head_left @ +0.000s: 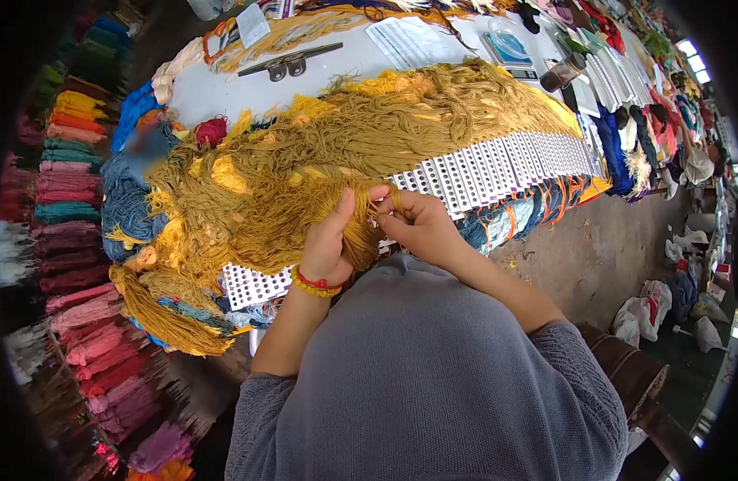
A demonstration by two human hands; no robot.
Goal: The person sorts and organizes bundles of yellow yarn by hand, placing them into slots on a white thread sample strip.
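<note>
My left hand (329, 244), with a red and a yellow bracelet on its wrist, is wrapped round a thick bundle of mustard-gold yarn (289, 220). Beside it, the fingers of my right hand (421, 228) are pinched together on a few strands of the same yarn, at the bundle's right edge. The bundle spreads left over a large heap of olive-gold yarn skeins (369, 132). Right of my hands runs a row of white cards with punched holes (497, 167); another punched card (261, 284) lies to the left, partly under yarn.
Behind the heap on the white table (208, 92) are a dark metal bar clip (289, 62), a printed sheet (413, 42), a scale (507, 48) and a dark jar (561, 72). Blue yarn (132, 200) sits at the left end. Coloured skeins (72, 176) hang farther left.
</note>
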